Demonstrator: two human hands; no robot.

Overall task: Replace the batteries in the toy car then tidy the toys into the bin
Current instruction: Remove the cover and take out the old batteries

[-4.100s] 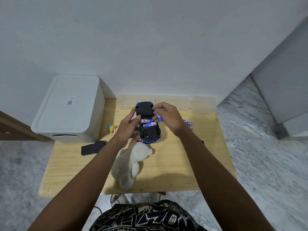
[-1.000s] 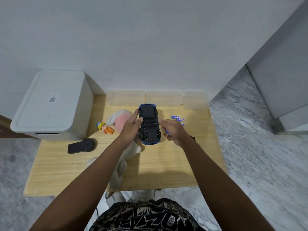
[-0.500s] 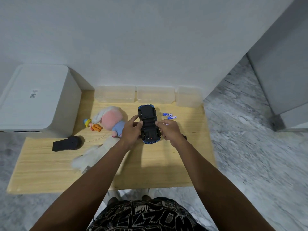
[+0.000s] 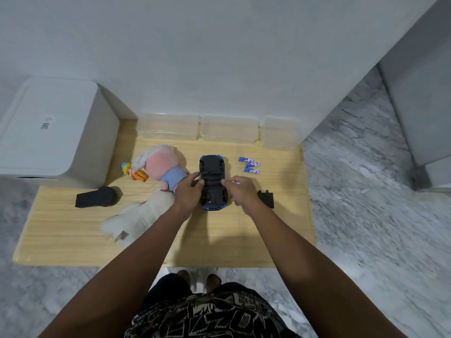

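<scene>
The blue toy car (image 4: 211, 178) lies upside down on the wooden table (image 4: 219, 235), its dark underside facing up. My left hand (image 4: 188, 192) grips the car's left side with thumb and fingers. My right hand (image 4: 240, 191) is curled at the car's right side, fingertips against it, and the blue-white end of a battery (image 4: 235, 182) shows in its fingers. Three loose batteries (image 4: 251, 165) lie just right of the car's far end. A black battery cover (image 4: 266, 199) sits by my right wrist. The white lidded bin (image 4: 51, 132) stands at the table's left.
A pink-faced plush (image 4: 162, 165), a white plush (image 4: 144, 213) and a small duck toy (image 4: 135, 173) lie left of the car. A black remote (image 4: 96, 197) sits near the bin. Three clear plastic boxes (image 4: 229, 129) line the wall. The marble floor drops off to the right.
The car went from being held up to lying on the table. Batteries seen in its underside 4 s ago no longer show. My right hand has come back against the car's side.
</scene>
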